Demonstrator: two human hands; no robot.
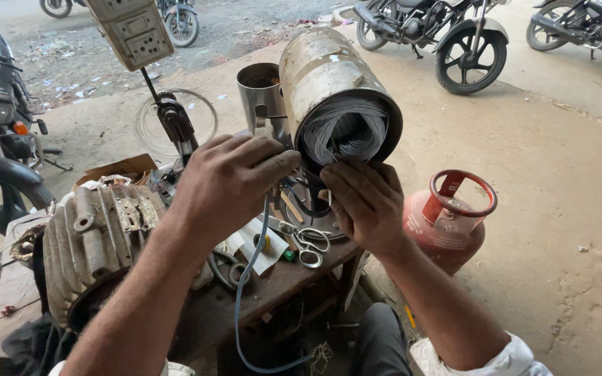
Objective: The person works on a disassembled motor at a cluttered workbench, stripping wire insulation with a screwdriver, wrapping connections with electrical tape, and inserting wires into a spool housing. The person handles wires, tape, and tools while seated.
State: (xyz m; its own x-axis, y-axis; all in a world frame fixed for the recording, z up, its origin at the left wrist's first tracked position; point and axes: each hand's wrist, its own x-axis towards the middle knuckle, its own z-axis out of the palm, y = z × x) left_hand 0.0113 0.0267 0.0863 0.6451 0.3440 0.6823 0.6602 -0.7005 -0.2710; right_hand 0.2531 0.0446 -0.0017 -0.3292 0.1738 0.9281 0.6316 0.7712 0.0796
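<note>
Metal cylinder [339, 90] with wire coils [346, 129], lying tilted at upper centre; left hand [228, 184] gripping a tool beside its mouth; right hand [367, 205] pinching the coils' lower edge; scissors [308, 245] resting on the bench [280, 285] below; red gas cylinder [447, 223] standing at right.

Scissors [308, 245] lie on the workbench [273, 292], gas cylinder [447, 223] right, finned motor housing [95, 244] left.
</note>
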